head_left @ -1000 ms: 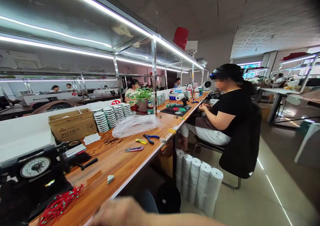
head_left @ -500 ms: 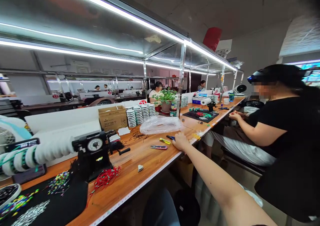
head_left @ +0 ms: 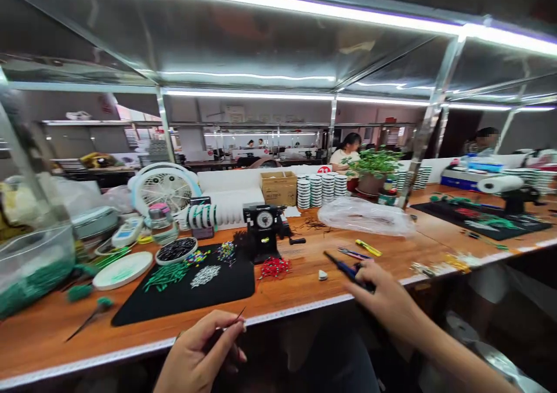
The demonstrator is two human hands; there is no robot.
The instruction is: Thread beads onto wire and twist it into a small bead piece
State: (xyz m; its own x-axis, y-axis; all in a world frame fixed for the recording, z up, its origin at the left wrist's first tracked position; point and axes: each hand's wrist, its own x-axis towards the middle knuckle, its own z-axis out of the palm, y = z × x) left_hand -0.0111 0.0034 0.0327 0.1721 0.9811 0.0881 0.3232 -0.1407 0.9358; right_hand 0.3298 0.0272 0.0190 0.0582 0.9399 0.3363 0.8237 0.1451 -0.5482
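Observation:
My left hand [head_left: 209, 346] is low in the middle of the view, in front of the table's edge. Its thumb and finger pinch a thin dark cord [head_left: 241, 313]. My right hand [head_left: 378, 291] is over the table's front edge, wrapped round a dark blue tool [head_left: 346, 268] with a long thin black tip pointing left. Just behind the tool lie small snips [head_left: 354, 253] and a yellow cutter [head_left: 368, 248]. A small whitish piece [head_left: 322, 275] rests to the left of the tool.
A black mat [head_left: 183, 288] bears green, silver and coloured pieces. Behind are a crank device [head_left: 264, 230], a white fan [head_left: 165, 190], a carton [head_left: 278, 188], stacked spools [head_left: 322, 191] and a plastic bag [head_left: 368, 216]. Red cords [head_left: 275, 269] lie beside the mat.
The view has turned left. My right hand has picked up the blue tool and brought it nearer. My left hand has come into view with the cord.

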